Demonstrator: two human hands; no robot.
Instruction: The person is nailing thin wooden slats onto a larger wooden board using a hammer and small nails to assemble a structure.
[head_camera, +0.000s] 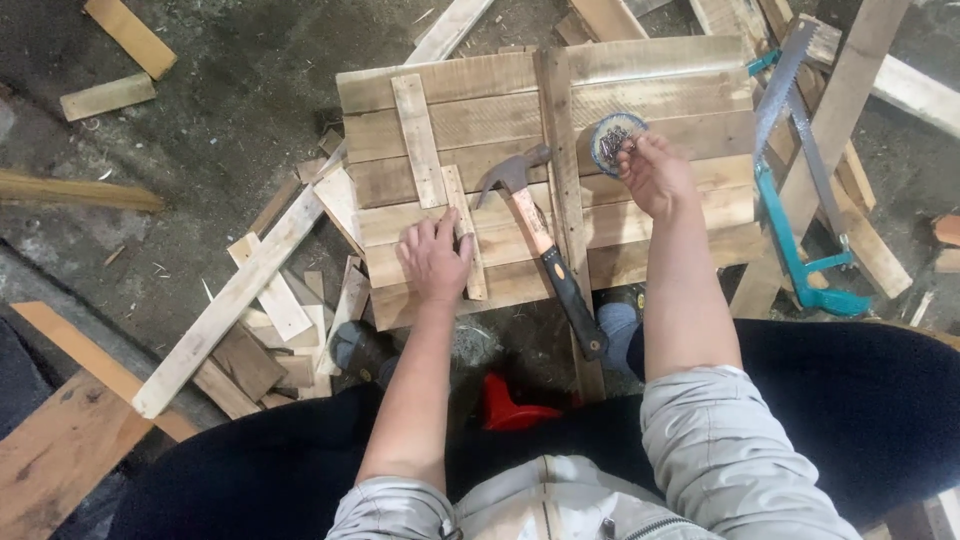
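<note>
Slat (464, 233), lying at 9 o'clock of the hammer (545, 250) on the panel (650, 215), stays true only if the left hand (433, 258) presses flat while the right hand (653, 172) pinches nails (613, 140) from the tin (616, 136).

between the left hand (433, 262) and right hand (655, 175) lies the hammer (540, 245); bare planks (480, 115) above stay open; saw (800, 190) crowds the right edge.
</note>
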